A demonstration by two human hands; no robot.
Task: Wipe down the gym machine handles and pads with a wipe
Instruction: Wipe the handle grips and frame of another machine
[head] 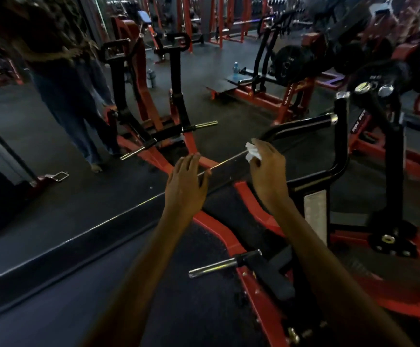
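A red and black gym machine stands in front of me against a wall mirror. My right hand holds a crumpled white wipe right at the near end of a curved black handle bar with a chrome cap. My left hand hovers with relaxed, spread fingers over a thin chrome rod and holds nothing. A chrome weight peg sticks out lower down on the frame.
The mirror on the left reflects the machine and a standing person. Black weight plates hang on the machine's right arm. More red machines and a blue bottle stand on the dark rubber floor behind.
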